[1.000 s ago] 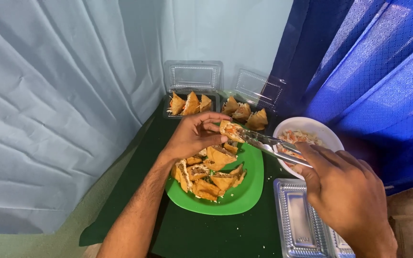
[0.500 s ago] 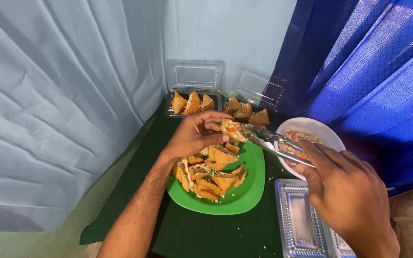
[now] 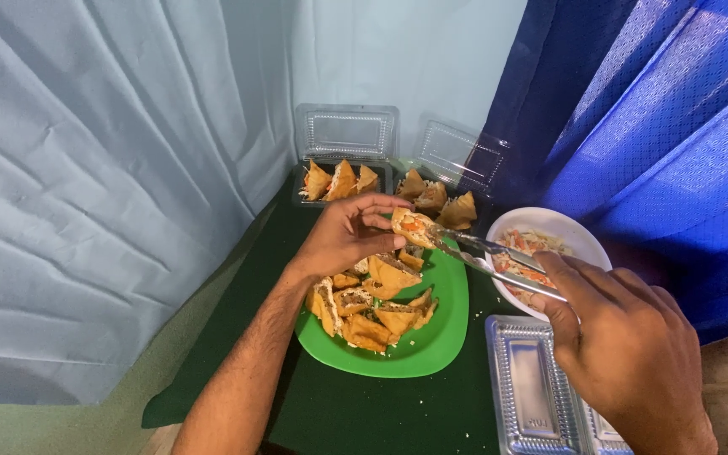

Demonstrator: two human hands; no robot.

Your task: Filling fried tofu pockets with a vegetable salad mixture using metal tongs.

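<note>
My left hand (image 3: pixel 349 232) holds a fried pastry piece (image 3: pixel 414 227) by its fingertips above the green plate (image 3: pixel 441 334). My right hand (image 3: pixel 625 354) grips metal tongs (image 3: pixel 490 261), whose tips press into the open side of that pastry. Orange and white filling shows inside it. The plate carries several more fried pastry pieces (image 3: pixel 372 303). A white bowl (image 3: pixel 568 229) of shredded vegetable filling sits just right of the plate, under the tongs.
Two clear plastic boxes (image 3: pixel 345 179) (image 3: pixel 440 202) with filled pastries stand open at the back. Empty clear containers (image 3: pixel 532 396) lie at the front right. A dark green cloth (image 3: pixel 355 413) covers the table; pale curtains (image 3: pixel 86 168) hang left, blue fabric (image 3: pixel 659 118) right.
The tongs' tips have stayed at the pastry in my left hand; both hands shifted only slightly.
</note>
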